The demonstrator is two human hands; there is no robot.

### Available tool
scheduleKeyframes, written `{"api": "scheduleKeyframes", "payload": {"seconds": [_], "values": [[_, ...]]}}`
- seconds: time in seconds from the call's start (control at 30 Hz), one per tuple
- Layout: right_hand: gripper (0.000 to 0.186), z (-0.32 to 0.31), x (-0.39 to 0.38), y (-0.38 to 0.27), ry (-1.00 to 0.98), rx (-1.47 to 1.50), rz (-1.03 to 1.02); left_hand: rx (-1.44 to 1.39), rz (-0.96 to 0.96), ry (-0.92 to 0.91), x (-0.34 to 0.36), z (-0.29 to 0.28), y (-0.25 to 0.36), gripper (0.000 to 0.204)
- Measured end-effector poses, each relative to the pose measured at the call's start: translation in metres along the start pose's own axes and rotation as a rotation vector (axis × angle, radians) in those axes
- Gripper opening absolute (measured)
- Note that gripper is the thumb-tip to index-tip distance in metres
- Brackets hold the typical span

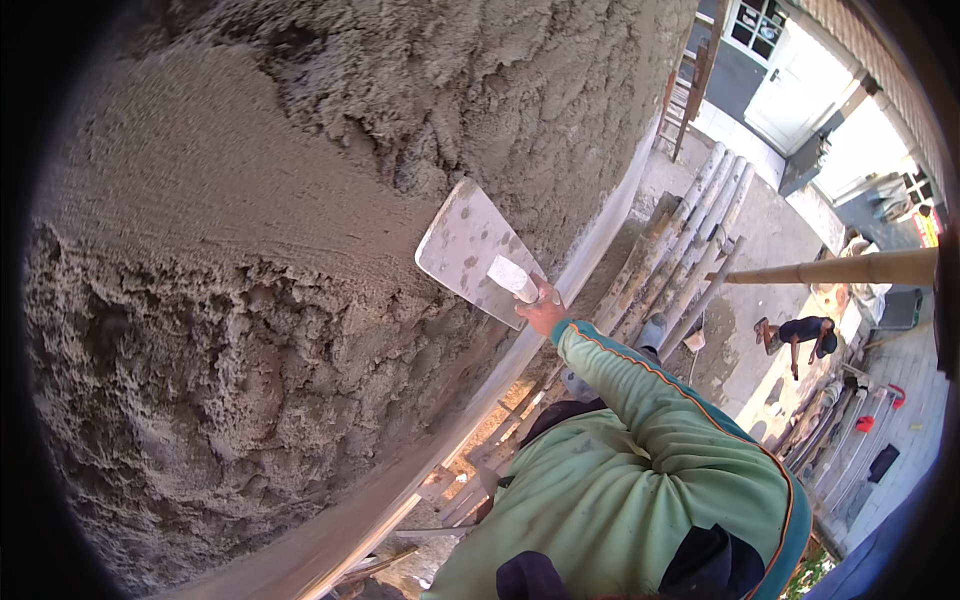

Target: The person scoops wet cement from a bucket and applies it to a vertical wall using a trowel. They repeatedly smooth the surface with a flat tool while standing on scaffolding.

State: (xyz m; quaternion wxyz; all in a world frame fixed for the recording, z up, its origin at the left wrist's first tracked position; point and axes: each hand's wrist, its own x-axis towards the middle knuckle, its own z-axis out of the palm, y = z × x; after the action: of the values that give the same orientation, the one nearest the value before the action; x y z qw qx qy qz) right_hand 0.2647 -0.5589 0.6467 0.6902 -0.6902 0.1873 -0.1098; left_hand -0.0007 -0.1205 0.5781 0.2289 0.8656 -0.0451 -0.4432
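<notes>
My right hand point(545, 306), at the end of a green sleeve with an orange stripe, is closed round the pale handle of a plastering float point(468, 240). The float has a flat, light-coloured blade spotted with grey. It lies against or very close to a wall of wet grey mortar point(210, 160); whether it touches cannot be told. A smoothed band crosses the mortar from the upper left to the float. Above and below that band the mortar point(230, 390) is rough and lumpy. My left hand is out of view.
A pale straight edge point(585, 255) borders the mortar. Beyond it lie long poles point(690, 225) and wooden planks point(490, 455). A bamboo pole point(830, 269) juts in from the right. Far below, a person point(800, 332) bends near a row of pipes and tools point(850, 430). White doors point(800, 85) stand behind.
</notes>
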Motion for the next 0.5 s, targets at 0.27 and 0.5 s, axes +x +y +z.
{"api": "scheduleKeyframes", "payload": {"seconds": [0.27, 0.5], "values": [[0.033, -0.053, -0.065, 0.064, 0.572, 0.601, 0.34, -0.369, -0.147, 0.006, -0.035, -0.038, -0.009, 0.039], [0.03, 0.022, -0.056, 0.058, 0.699, 1.356, 0.886, -0.314, -0.17, -0.062, -0.021, -0.058, 0.027, 0.039]]}}
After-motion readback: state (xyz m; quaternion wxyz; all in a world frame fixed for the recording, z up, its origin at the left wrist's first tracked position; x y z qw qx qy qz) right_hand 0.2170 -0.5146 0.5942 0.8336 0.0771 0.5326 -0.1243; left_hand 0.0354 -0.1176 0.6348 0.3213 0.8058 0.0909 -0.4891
